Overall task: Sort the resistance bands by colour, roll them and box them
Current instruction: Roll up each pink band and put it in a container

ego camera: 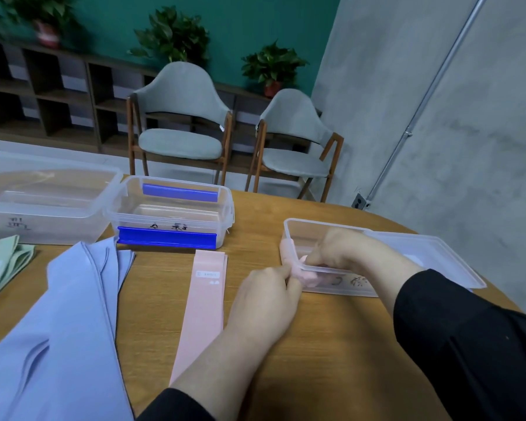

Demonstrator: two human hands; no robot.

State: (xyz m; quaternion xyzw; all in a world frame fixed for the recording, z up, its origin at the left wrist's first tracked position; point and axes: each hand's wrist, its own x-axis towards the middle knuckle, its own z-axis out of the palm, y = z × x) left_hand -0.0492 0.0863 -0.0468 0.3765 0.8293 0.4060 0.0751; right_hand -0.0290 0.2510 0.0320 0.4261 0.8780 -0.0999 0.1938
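A rolled pink band [287,250] is held at the left wall of a small clear box [316,229] on the right of the table. My left hand [264,299] pinches its lower end outside the box. My right hand [337,250] reaches into the box from above and grips the same roll. Flat pink bands [205,299] lie stacked on the wood just left of my left forearm. Several blue bands [73,314] are spread at the lower left, and green bands [3,259] lie at the left edge.
A clear box with blue clips [170,208] and a larger clear box [43,202] stand at the back of the table. A clear lid [431,256] lies to the right of the small box. Two grey chairs [179,117] stand behind the table.
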